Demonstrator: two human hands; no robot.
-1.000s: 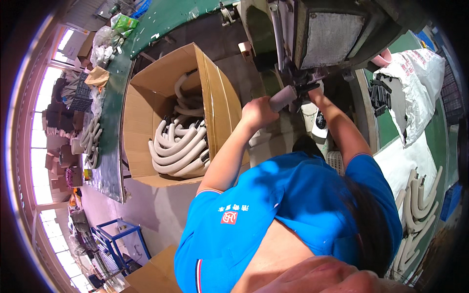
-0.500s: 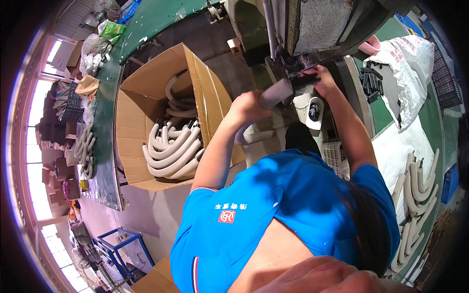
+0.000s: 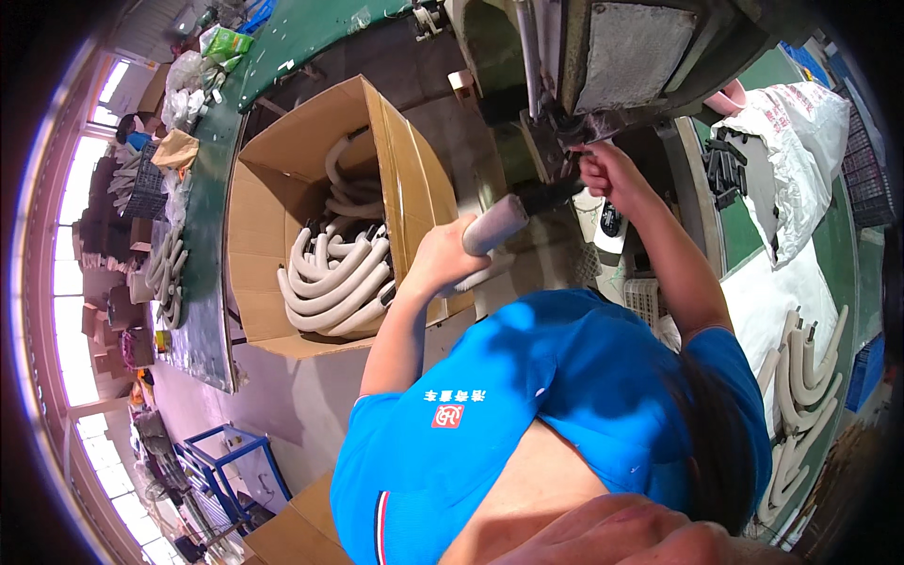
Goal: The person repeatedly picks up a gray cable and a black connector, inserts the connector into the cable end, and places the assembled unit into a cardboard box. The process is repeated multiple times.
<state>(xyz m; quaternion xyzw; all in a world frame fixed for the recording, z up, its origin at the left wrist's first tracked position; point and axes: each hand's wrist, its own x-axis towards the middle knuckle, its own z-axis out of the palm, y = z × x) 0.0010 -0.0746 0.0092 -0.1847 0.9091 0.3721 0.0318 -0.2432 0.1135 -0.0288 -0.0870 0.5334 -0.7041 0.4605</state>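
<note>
In my left hand is a curved tube with a grey foam sleeve, my fingers wrapped round it. From the sleeve's upper end a black end piece points toward the machine. My right hand is up at the machine's lower working parts, just above the black end piece. Its fingers are curled together, and what they pinch, if anything, is hidden. The tube's lower part runs behind my left hand.
Left of me stands an open cardboard box holding several curved foam tubes. On the right-hand green table lie more foam tubes, black pieces and a white sack. A basket sits below my right forearm.
My left hand has drawn the tube left and down, away from the machine. The right hand has come off the black end piece and curled its fingers by the machine.
</note>
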